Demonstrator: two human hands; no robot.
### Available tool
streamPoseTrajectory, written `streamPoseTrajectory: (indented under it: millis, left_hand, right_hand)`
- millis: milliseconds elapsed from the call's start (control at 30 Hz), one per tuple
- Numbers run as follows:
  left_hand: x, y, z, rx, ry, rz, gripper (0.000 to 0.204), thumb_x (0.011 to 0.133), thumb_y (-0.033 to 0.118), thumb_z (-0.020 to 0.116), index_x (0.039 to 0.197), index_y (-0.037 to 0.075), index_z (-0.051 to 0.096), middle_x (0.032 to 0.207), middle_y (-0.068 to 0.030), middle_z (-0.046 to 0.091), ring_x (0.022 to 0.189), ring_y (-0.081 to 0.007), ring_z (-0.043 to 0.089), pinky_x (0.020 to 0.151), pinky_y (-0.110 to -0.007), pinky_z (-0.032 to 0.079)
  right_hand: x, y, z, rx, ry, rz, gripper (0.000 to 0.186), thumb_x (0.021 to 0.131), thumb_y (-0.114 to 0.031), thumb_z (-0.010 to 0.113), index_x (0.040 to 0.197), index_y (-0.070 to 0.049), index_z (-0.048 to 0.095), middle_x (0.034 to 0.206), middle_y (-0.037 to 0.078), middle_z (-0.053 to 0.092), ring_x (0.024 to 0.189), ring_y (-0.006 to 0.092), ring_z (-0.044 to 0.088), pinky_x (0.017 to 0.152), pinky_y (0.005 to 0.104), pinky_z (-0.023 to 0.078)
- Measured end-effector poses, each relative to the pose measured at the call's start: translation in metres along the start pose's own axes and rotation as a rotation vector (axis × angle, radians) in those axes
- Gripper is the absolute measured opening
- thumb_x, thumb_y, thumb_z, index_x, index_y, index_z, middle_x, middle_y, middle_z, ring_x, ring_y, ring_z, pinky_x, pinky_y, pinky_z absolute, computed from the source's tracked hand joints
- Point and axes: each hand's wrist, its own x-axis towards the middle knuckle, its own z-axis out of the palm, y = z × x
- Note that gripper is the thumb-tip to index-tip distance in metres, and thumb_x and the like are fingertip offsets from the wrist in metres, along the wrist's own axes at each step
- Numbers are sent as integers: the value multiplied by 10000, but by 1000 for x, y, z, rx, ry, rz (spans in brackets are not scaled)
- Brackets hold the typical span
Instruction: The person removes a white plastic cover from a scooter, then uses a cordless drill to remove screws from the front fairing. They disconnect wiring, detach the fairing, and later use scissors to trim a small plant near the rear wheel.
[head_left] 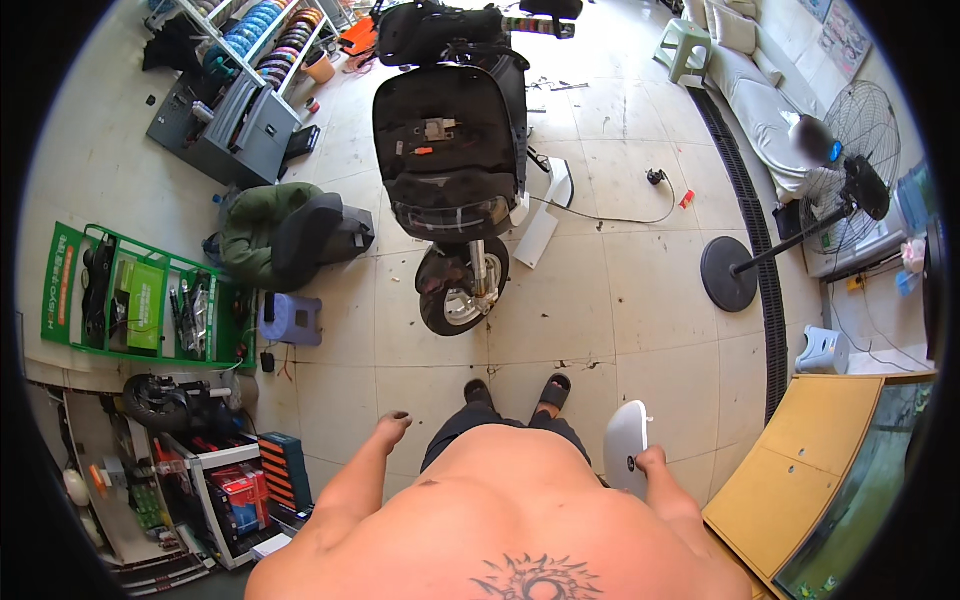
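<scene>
If one begins at the left side, a green rack (62, 285) stands near a small blue-purple stool (300, 320), and both are apart from the person (500, 480). Next comes the left hand (397, 427), which hangs in the air at the person's side; its grip is loose and half open and appears to have hold of nothing, though the palm cannot be seen. Further along, a black scooter (448, 110) stands ahead, its wheel (460, 305) toward the person, and a white piece (540, 235) lies on the floor (660, 365) just beside it. To the right of the person's middle is the curved white panel (624, 445), held off the body with its broad face showing. The right hand (652, 460) touches its right edge, and this grip seems closed around that edge, while part of it is hidden. I judge that the step in hand is the carrying of the panel; any next move calls for a firm hold and a free path, with care for the standing fan (862, 190) and the yellow cabinet (815, 440) farther right.
</scene>
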Motion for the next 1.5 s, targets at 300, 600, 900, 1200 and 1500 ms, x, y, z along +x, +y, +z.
streamPoseTrajectory:
  millis: [300,600,900,1200,1500]
  left_hand:
    - [29,44,-26,61,-100,440,492,885,280,621,1301,31,535,1244,-165,606,1065,-278,617,887,-378,501]
    - [-135,121,-124,624,309,1284,597,818,241,687,1359,122,466,1414,-154,429,1295,-311,414,1107,-493,276]
    - [-132,84,-243,739,573,1073,178,738,231,738,782,107,618,758,-54,657,817,-268,615,911,-474,382]
    - [-16,4,-405,452,636,523,245,751,325,697,810,89,664,840,-119,674,877,-330,619,807,-444,422]
    - [104,10,-571,7,633,108,325,772,309,713,958,44,681,944,-194,684,902,-371,641,788,-443,496]
  right_hand:
    - [-88,-111,-31,-259,85,-388,332,713,-265,695,878,23,712,900,248,674,884,387,657,782,428,534]
    - [-363,-398,-64,-721,-26,-950,149,774,-113,619,866,-37,708,854,179,684,811,338,668,726,426,537]
    - [-444,-543,42,-634,48,-1734,135,771,-159,646,859,-62,675,822,116,675,846,320,630,751,425,502]
    - [-368,-666,90,-181,-171,-1542,281,830,-194,666,1060,-33,666,981,174,640,929,344,601,809,426,486]
    - [-119,-706,132,-574,-286,-433,235,858,-254,628,873,-27,687,794,95,681,690,225,634,594,372,497]
